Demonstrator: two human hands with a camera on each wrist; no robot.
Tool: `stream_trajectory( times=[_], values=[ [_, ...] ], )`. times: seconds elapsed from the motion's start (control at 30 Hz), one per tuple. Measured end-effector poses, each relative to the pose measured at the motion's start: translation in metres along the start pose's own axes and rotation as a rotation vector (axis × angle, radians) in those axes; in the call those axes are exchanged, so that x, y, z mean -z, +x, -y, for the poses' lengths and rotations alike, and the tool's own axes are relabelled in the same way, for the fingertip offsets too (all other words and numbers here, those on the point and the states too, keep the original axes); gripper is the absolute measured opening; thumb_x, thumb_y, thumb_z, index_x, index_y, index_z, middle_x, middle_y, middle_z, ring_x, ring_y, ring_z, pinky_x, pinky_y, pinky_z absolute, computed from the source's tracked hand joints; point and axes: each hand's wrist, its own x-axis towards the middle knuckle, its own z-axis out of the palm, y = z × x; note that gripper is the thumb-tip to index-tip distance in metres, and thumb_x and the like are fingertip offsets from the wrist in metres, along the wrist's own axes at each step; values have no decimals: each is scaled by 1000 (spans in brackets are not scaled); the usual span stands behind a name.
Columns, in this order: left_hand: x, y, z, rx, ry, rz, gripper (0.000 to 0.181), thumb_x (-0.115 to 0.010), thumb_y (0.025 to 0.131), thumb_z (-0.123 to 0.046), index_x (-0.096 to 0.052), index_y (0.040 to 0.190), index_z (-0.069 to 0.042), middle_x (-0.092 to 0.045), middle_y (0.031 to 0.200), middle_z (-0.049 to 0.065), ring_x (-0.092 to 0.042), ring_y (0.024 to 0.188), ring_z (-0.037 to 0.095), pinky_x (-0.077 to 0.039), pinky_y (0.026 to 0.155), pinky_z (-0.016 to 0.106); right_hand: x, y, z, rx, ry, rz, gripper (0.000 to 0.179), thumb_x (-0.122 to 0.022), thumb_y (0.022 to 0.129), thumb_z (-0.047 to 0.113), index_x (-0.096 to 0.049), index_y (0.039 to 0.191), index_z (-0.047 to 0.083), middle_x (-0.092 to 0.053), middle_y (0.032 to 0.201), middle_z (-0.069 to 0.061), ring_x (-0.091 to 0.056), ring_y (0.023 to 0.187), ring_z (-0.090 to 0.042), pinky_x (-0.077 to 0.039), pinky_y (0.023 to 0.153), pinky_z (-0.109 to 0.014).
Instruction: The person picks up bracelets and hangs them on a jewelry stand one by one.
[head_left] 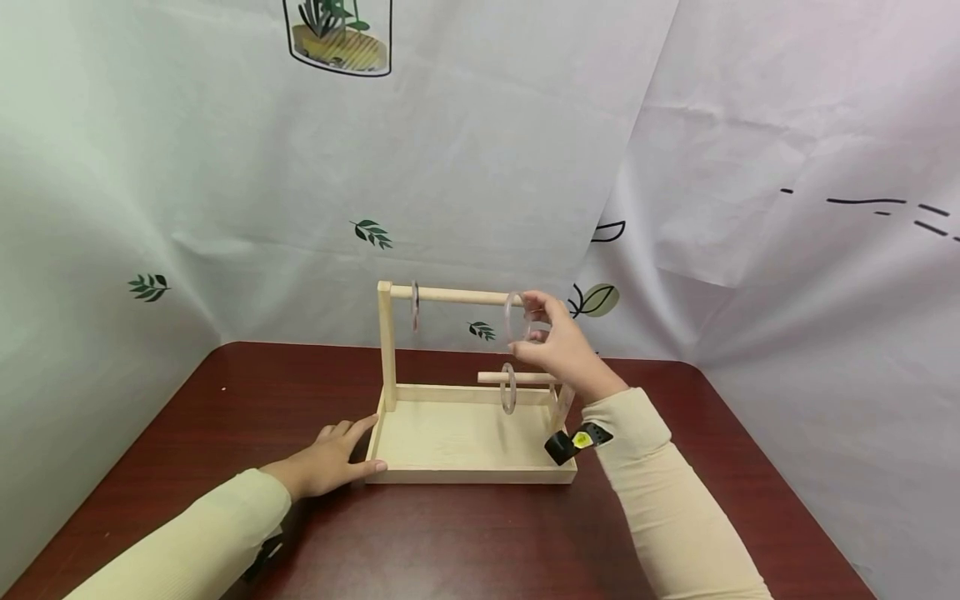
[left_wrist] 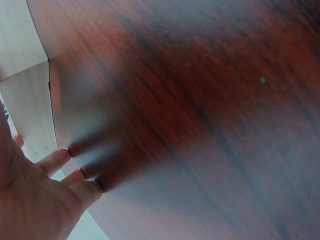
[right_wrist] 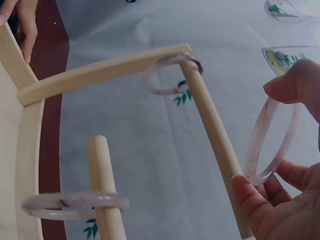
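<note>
My right hand (head_left: 558, 342) pinches a pale pinkish, translucent bangle (right_wrist: 256, 141) between thumb and fingers, by the free right end of the upper rod (head_left: 465, 295) of a wooden stand. In the right wrist view the bangle stands beside that rod. A second bangle (head_left: 415, 307) hangs near the rod's left end, and a third bangle (right_wrist: 75, 200) hangs on the lower rod (head_left: 536, 377). My left hand (head_left: 330, 458) touches the left front corner of the stand's tray (head_left: 472, 477), thumb at the front edge, fingers extended along the left side.
The stand rests on a dark red wooden table (head_left: 247, 400). A left post (head_left: 387, 350) carries the upper rod. Behind hangs a white cloth (head_left: 480, 167) printed with leaves. A black strap (head_left: 577, 442) is on the right wrist.
</note>
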Motion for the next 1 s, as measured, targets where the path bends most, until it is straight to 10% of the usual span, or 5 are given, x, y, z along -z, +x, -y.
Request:
stream_trajectory(
  times=[0.37, 1.0],
  values=[
    [0, 0, -1, 7, -3, 1, 87, -60, 87, -59, -29, 151, -8, -38, 139, 29, -33, 128, 52, -36, 92, 68, 16, 0, -3, 0, 22, -29, 72, -68, 78, 0, -34, 142, 2, -39, 123, -14, -46, 89, -22, -45, 73, -24],
    [0, 1, -1, 20, -6, 1, 89, -60, 86, -62, -29, 151, -10, -38, 139, 28, -31, 129, 52, -36, 92, 67, 33, 6, -19, -37, -17, -89, 73, -67, 80, 2, -31, 144, -2, -38, 130, -20, -41, 114, -26, -40, 93, -37]
  ],
)
